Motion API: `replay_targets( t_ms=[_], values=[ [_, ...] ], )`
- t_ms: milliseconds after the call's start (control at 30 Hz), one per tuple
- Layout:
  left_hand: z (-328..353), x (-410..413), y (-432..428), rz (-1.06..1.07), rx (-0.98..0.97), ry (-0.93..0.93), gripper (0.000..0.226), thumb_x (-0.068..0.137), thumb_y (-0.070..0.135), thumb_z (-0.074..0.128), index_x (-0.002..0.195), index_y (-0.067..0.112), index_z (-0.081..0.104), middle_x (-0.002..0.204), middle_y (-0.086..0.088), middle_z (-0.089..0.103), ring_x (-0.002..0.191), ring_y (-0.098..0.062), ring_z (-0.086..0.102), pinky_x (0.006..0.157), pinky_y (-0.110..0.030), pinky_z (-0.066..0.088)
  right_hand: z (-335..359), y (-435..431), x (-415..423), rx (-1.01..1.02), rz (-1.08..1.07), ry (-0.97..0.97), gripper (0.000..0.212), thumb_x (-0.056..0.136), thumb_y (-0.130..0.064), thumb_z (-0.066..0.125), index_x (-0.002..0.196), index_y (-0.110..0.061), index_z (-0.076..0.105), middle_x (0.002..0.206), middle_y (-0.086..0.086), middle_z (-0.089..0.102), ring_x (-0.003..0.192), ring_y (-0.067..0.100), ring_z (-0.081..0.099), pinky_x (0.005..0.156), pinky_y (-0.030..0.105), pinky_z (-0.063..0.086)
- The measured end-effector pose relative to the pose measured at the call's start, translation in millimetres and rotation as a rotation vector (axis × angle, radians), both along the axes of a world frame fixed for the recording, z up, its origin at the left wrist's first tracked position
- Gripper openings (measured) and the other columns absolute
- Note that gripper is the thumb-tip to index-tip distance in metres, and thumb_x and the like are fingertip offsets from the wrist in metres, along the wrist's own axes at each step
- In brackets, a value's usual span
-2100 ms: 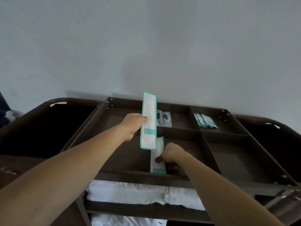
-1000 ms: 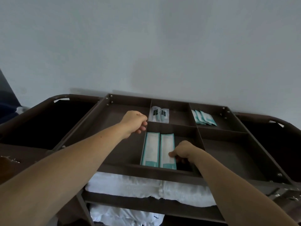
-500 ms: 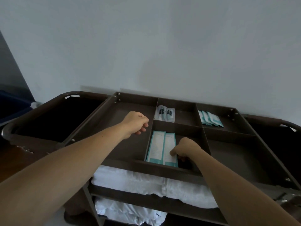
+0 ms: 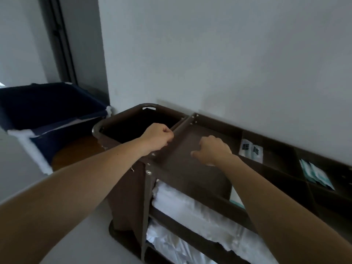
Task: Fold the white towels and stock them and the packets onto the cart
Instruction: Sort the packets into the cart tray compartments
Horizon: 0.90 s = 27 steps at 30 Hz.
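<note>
The big left compartment of the cart's top tray (image 4: 202, 174) lies bare and open from above, with only the right hand (image 4: 211, 149) hovering over it. Low dividers (image 4: 270, 166) wall off the cells to the right, 2 of them partly taken by packets (image 4: 250, 150). The wall (image 4: 228, 63) stands close behind the tray.

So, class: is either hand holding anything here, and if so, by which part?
Nothing visibly held. The left hand is a closed fist above the cart; the right hand hovers loosely curled.
</note>
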<state>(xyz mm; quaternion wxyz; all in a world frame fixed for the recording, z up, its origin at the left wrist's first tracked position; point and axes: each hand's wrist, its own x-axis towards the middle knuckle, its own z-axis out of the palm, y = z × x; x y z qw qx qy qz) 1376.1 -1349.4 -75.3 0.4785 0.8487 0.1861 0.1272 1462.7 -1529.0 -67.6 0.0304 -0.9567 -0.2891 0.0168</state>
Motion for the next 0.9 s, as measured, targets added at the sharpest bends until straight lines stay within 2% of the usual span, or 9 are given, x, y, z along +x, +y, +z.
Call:
replay_targets(
  t_ms=[167,300,433,533,633,667,767,833,900],
  values=[
    [-6.0,-67.1,128.9,0.166,0.071,0.015,0.02,0.092,0.023,0.059,0.1,0.009,0.071,0.098,-0.014,0.072,0.093,-0.027,0.068,0.084,-0.044,0.055,3.4,133.2,-36.3,0.041,0.178,-0.036,0.057,0.092,-0.053,0.059,0.133,-0.014,0.054,0.132,0.011,0.052,0.122,0.034,0.052,0.098,0.046,0.046],
    [-17.2,-122.7,235.3,0.269,0.167,0.087,0.029,0.093,0.026,0.056,0.075,0.007,0.067,0.075,-0.008,0.067,0.072,-0.022,0.066,0.077,-0.044,0.057,2.4,238.9,-71.4,0.049,0.281,-0.008,0.06,0.094,-0.052,0.058,0.14,-0.014,0.05,0.14,0.01,0.049,0.127,0.032,0.048,0.103,0.046,0.044],
    [-28.0,-181.9,325.5,0.392,0.172,0.172,0.022,0.093,0.023,0.056,0.075,0.013,0.063,0.068,-0.008,0.058,0.064,-0.022,0.057,0.06,-0.034,0.047,-2.5,337.6,-107.7,0.062,0.405,-0.002,0.049,0.093,-0.054,0.057,0.124,-0.017,0.059,0.127,0.007,0.058,0.112,0.028,0.057,0.093,0.04,0.049],
    [-36.4,-208.6,380.7,0.457,0.188,0.235,0.016,0.09,0.018,0.056,0.076,0.014,0.059,0.07,-0.008,0.057,0.062,-0.019,0.054,0.057,-0.028,0.044,-1.6,396.9,-128.4,0.079,0.468,0.031,0.049,0.095,-0.051,0.057,0.13,-0.016,0.056,0.128,0.005,0.055,0.118,0.026,0.054,0.091,0.035,0.043],
    [-43.3,-220.1,425.3,0.469,0.221,0.26,0.017,0.092,0.018,0.058,0.076,0.022,0.057,0.073,0.008,0.055,0.063,-0.005,0.049,0.058,-0.013,0.039,-7.7,453.5,-132.2,0.077,0.532,0.045,0.04,0.094,-0.051,0.057,0.115,-0.017,0.06,0.116,0.003,0.058,0.11,0.026,0.06,0.086,0.033,0.045],
    [-45.3,-219.7,437.0,0.475,0.218,0.265,0.018,0.093,0.018,0.058,0.076,0.025,0.056,0.075,0.011,0.053,0.064,-0.004,0.048,0.059,-0.012,0.038,-10.4,471.7,-131.3,0.063,0.55,0.049,0.043,0.093,-0.053,0.057,0.117,-0.017,0.061,0.118,0.003,0.059,0.11,0.025,0.06,0.089,0.035,0.048],
    [-55.1,-209.8,469.9,0.502,0.213,0.304,0.016,0.092,0.018,0.056,0.078,0.016,0.063,0.074,0.006,0.052,0.065,-0.006,0.049,0.068,-0.024,0.048,-17.6,524.1,-124.6,0.023,0.585,0.053,0.052,0.093,-0.053,0.056,0.129,-0.016,0.058,0.128,0.005,0.059,0.113,0.026,0.058,0.095,0.038,0.049],
    [-59.4,-199.4,492.7,0.535,0.191,0.31,0.019,0.09,0.021,0.056,0.082,0.008,0.068,0.073,-0.001,0.056,0.072,-0.016,0.058,0.079,-0.034,0.051,-24.3,558.9,-114.6,0.021,0.592,0.054,0.054,0.093,-0.052,0.057,0.132,-0.015,0.057,0.129,0.007,0.058,0.116,0.027,0.057,0.095,0.038,0.047],
    [-63.9,-187.1,519.9,0.557,0.21,0.325,0.017,0.089,0.028,0.057,0.076,0.022,0.065,0.076,0.001,0.063,0.083,-0.021,0.062,0.096,-0.044,0.049,-32.2,593.6,-101.2,0.028,0.607,0.068,0.052,0.092,-0.052,0.059,0.128,-0.015,0.058,0.124,0.006,0.06,0.112,0.027,0.058,0.094,0.038,0.048]
  ],
)
